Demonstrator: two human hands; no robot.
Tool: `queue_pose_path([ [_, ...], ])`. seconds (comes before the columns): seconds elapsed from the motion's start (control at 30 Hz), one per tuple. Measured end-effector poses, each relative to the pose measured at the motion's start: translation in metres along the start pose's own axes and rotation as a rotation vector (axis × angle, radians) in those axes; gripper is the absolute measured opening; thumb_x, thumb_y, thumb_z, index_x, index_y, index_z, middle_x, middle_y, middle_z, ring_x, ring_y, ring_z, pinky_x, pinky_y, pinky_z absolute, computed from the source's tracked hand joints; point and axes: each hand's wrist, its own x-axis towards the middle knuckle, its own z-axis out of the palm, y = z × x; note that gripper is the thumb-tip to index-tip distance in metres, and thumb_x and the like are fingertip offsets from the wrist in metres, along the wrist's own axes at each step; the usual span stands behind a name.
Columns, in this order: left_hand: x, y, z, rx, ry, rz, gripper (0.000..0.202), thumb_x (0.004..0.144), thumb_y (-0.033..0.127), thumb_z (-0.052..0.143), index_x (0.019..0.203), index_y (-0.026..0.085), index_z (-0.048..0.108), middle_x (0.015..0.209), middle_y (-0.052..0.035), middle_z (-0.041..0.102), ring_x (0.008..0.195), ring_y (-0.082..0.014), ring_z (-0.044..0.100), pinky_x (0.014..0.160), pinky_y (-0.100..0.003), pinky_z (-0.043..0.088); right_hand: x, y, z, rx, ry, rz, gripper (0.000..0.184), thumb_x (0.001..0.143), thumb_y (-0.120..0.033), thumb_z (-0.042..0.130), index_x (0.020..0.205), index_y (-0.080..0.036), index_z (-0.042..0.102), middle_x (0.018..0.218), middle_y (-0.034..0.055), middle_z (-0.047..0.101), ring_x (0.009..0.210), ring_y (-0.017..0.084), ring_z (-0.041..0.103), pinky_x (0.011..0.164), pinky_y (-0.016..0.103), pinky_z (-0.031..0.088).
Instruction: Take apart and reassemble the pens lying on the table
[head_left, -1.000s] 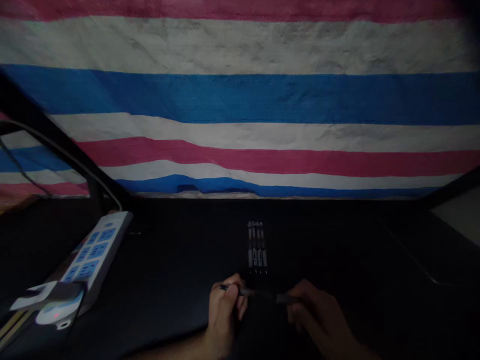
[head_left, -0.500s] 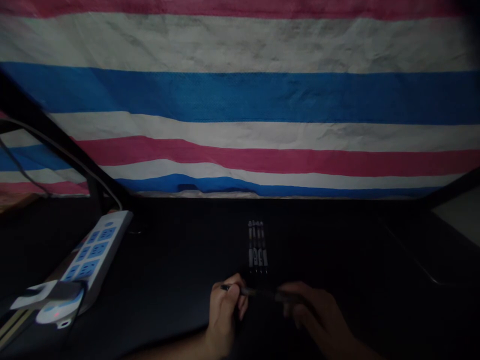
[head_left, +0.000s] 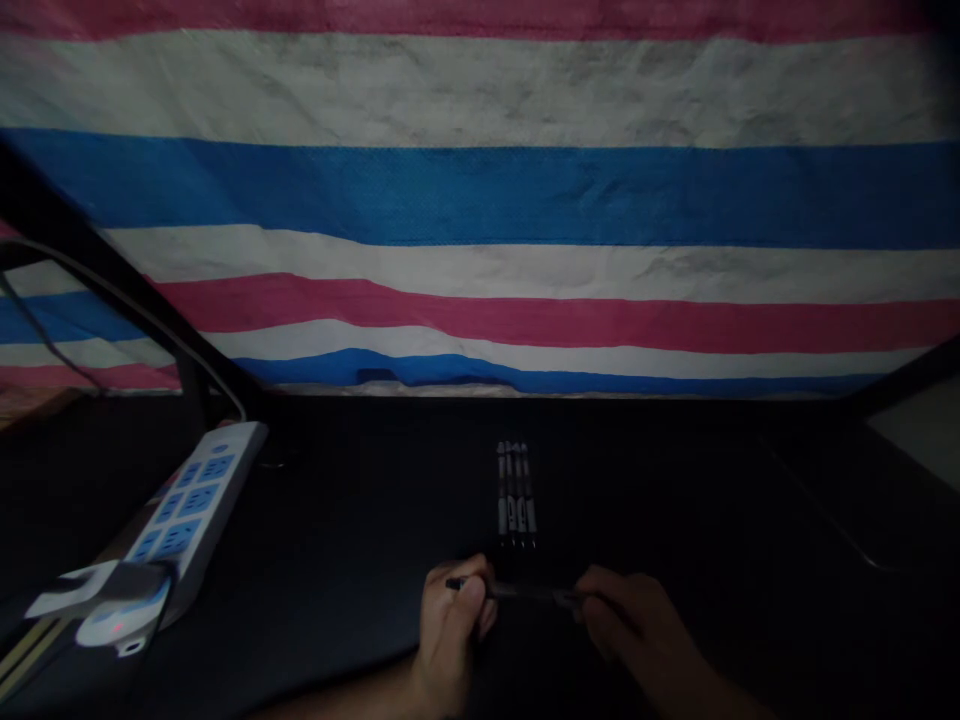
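Note:
My left hand [head_left: 452, 618] is closed around a slim dark pen [head_left: 521, 592], the thumb pressed on it and its dark end poking out to the left. The pen lies level between my two hands. At its right end my right hand [head_left: 637, 615] pinches it between thumb and fingers; the dim light hides whether a separate part sits there. Just beyond my hands, several pens [head_left: 512, 515] lie side by side on the black table [head_left: 360, 520], their tips toward me.
On the left rests a white power strip [head_left: 240, 455] with blue sockets and a plug [head_left: 127, 585] in it. Black slanted bars [head_left: 150, 300] frame the sides. A red, white and blue striped sheet [head_left: 480, 195] hangs behind the table.
My right hand has shifted slightly right and now pinches the pen's right end; a thicker dark part showed there before. My left hand has barely moved. The row of pens is unchanged.

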Motion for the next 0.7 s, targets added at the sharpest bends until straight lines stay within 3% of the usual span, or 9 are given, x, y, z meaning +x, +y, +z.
queue_pose_path([
  [0.1, 0.003, 0.003, 0.000, 0.073, 0.022, 0.004, 0.048, 0.092, 0.050, 0.036, 0.056, 0.018, 0.042, 0.051, 0.0031, 0.036, 0.047, -0.0101, 0.033, 0.045, -0.023, 0.027, 0.004, -0.006, 0.000, 0.002, -0.041, 0.023, 0.039, 0.092, -0.049, 0.041, 0.073, -0.020, 0.059, 0.053, -0.0042, 0.049, 0.051, 0.009, 0.047, 0.050, 0.019, 0.037],
  [0.2, 0.006, 0.009, 0.004, 0.063, 0.021, 0.061, 0.035, 0.094, 0.042, 0.039, 0.072, 0.017, 0.050, 0.063, 0.0013, 0.045, 0.055, -0.0114, 0.042, 0.054, -0.023, 0.036, 0.006, -0.011, 0.000, -0.028, -0.051, -0.036, 0.033, 0.092, -0.045, 0.043, 0.079, -0.020, 0.060, 0.063, -0.0027, 0.055, 0.059, 0.010, 0.052, 0.057, 0.020, 0.039],
  [0.3, 0.008, 0.015, 0.008, -0.015, -0.026, 0.106, 0.017, 0.091, 0.035, 0.050, 0.086, 0.020, 0.052, 0.078, -0.0004, 0.050, 0.065, -0.0125, 0.048, 0.061, -0.024, 0.041, 0.007, -0.011, 0.001, -0.068, -0.077, -0.053, 0.027, 0.091, -0.042, 0.046, 0.083, -0.021, 0.060, 0.067, -0.0023, 0.058, 0.062, 0.011, 0.054, 0.059, 0.021, 0.040],
  [0.4, 0.013, 0.019, 0.009, -0.054, -0.084, 0.109, 0.013, 0.088, 0.032, 0.055, 0.086, 0.019, 0.055, 0.084, -0.0025, 0.053, 0.075, -0.0149, 0.054, 0.066, -0.025, 0.044, 0.007, -0.007, 0.003, -0.059, -0.101, -0.044, 0.027, 0.092, -0.041, 0.046, 0.080, -0.021, 0.059, 0.066, -0.0027, 0.058, 0.061, 0.011, 0.055, 0.059, 0.020, 0.040],
  [0.53, 0.031, 0.020, 0.001, -0.091, -0.040, 0.083, 0.015, 0.089, 0.031, 0.055, 0.098, 0.019, 0.059, 0.085, -0.0036, 0.059, 0.085, -0.0182, 0.060, 0.077, -0.030, 0.046, 0.009, -0.002, 0.004, -0.026, -0.091, -0.038, 0.028, 0.093, -0.040, 0.043, 0.082, -0.021, 0.059, 0.066, -0.0031, 0.057, 0.059, 0.010, 0.053, 0.057, 0.020, 0.039],
  [0.7, 0.058, 0.017, -0.012, -0.138, 0.064, 0.057, 0.052, 0.086, 0.027, 0.060, 0.132, 0.025, 0.038, 0.074, 0.0039, 0.055, 0.060, -0.0109, 0.059, 0.062, -0.024, 0.047, 0.010, -0.001, 0.003, 0.028, -0.077, -0.033, 0.025, 0.094, -0.040, 0.041, 0.099, -0.023, 0.059, 0.068, -0.0032, 0.058, 0.058, 0.010, 0.054, 0.056, 0.021, 0.041],
])
